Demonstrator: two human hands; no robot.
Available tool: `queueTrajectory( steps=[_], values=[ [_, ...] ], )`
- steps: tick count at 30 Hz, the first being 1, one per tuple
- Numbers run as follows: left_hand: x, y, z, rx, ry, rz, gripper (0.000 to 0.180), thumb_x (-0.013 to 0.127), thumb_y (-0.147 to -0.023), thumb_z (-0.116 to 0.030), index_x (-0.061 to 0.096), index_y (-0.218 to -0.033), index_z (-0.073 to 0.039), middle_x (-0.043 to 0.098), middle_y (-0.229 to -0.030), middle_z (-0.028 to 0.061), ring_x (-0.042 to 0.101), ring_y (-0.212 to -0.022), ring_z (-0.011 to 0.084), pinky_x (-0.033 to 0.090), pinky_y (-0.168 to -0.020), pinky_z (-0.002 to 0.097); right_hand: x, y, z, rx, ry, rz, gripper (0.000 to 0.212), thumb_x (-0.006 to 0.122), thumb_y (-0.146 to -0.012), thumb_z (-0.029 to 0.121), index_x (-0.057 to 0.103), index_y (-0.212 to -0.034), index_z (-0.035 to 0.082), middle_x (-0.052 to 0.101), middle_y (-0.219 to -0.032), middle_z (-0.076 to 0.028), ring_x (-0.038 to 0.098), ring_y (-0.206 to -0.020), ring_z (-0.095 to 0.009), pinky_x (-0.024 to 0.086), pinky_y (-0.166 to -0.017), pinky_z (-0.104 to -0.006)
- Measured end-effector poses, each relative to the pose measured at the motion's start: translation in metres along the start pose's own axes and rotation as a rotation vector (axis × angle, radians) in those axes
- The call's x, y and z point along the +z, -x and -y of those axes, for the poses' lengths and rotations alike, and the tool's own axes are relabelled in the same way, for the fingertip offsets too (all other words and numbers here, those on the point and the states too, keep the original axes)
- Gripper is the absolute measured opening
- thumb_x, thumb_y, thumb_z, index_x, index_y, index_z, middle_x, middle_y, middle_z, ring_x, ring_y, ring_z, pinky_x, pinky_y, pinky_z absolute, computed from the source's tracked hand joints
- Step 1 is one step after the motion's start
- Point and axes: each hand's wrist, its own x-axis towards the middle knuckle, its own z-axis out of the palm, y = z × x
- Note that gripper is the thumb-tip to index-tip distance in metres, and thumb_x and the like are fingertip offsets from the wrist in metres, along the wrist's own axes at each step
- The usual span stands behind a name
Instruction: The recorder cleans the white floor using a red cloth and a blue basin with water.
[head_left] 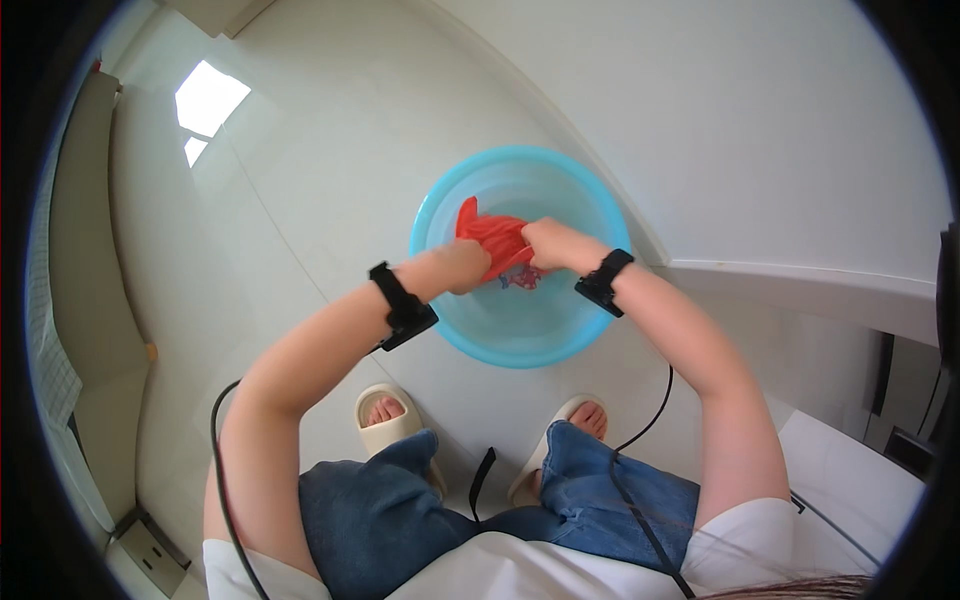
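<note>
A red piece of clothing (500, 236) with a printed patch is bunched between my two hands over a light blue basin (430, 205). My left hand (464, 264) is closed on its left side, slightly blurred. On its right side, my right hand (550, 245) grips the cloth in a fist. The patterned part, in pinkish and blue tones, hangs just below the hands. Both hands are inside the basin's rim; whether the cloth touches water I cannot tell. Each wrist wears a black strap with a small device.
The basin stands on a pale tiled floor (300, 170) beside a white wall (760, 130). My feet in cream slippers (388, 428) are just in front of it. Black cables (217, 450) run along both arms. A bed-like piece of furniture (95, 300) lines the left.
</note>
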Motion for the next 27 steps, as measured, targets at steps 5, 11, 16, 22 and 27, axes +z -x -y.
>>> queueTrajectory(
  steps=[5, 11, 16, 22, 27],
  values=[
    [-0.064, 0.078, 0.013, 0.115, 0.440, -0.504, 0.015, 0.055, -0.083, -0.003, 0.063, -0.094, 0.003, 0.064, -0.093, 0.0174, 0.061, -0.086, 0.0339, 0.049, -0.074, 0.0391, -0.096, 0.087, 0.024, -0.179, -0.116, -0.391, 0.015, 0.062, -0.076, 0.011, 0.058, -0.083, -0.002, 0.059, -0.071, -0.019, 0.054, -0.062, -0.031, 0.044, -0.059, -0.0387],
    [-0.117, 0.148, -0.023, 0.319, 0.635, -0.821, 0.014, 0.054, -0.087, -0.001, 0.063, -0.097, 0.005, 0.062, -0.089, 0.0140, 0.061, -0.077, 0.0238, 0.048, -0.068, 0.0316, -0.160, 0.173, 0.074, -0.155, -0.358, -0.547, 0.025, 0.067, -0.077, 0.011, 0.056, -0.097, 0.000, 0.060, -0.072, -0.016, 0.059, -0.067, -0.026, 0.047, -0.065, -0.0356],
    [-0.104, 0.125, -0.034, 0.367, 0.835, -0.863, 0.020, 0.052, -0.090, -0.003, 0.064, -0.105, 0.004, 0.064, -0.087, 0.0146, 0.060, -0.074, 0.0197, 0.047, -0.068, 0.0292, -0.146, 0.151, 0.081, -0.394, -0.438, -0.544, 0.029, 0.075, -0.073, 0.019, 0.057, -0.088, 0.002, 0.064, -0.074, -0.011, 0.061, -0.069, -0.021, 0.048, -0.064, -0.0332],
    [-0.066, 0.069, -0.003, 0.054, 0.743, -0.605, 0.027, 0.051, -0.092, -0.010, 0.062, -0.114, 0.002, 0.067, -0.088, 0.0155, 0.065, -0.085, 0.0223, 0.050, -0.079, 0.0306, -0.050, 0.029, 0.005, -0.221, -0.103, -0.366, 0.010, 0.066, -0.073, 0.010, 0.059, -0.075, 0.003, 0.064, -0.074, -0.016, 0.061, -0.069, -0.030, 0.047, -0.060, -0.0374],
    [-0.027, 0.028, 0.013, -0.015, 0.795, -0.491, 0.033, 0.049, -0.096, -0.018, 0.058, -0.120, 0.003, 0.066, -0.101, 0.0147, 0.064, -0.094, 0.0240, 0.051, -0.086, 0.0329, 0.000, -0.009, -0.018, -0.154, 0.145, -0.221, 0.010, 0.062, -0.072, 0.010, 0.058, -0.071, 0.001, 0.064, -0.075, -0.018, 0.060, -0.068, -0.032, 0.047, -0.061, -0.0396]
  ],
)
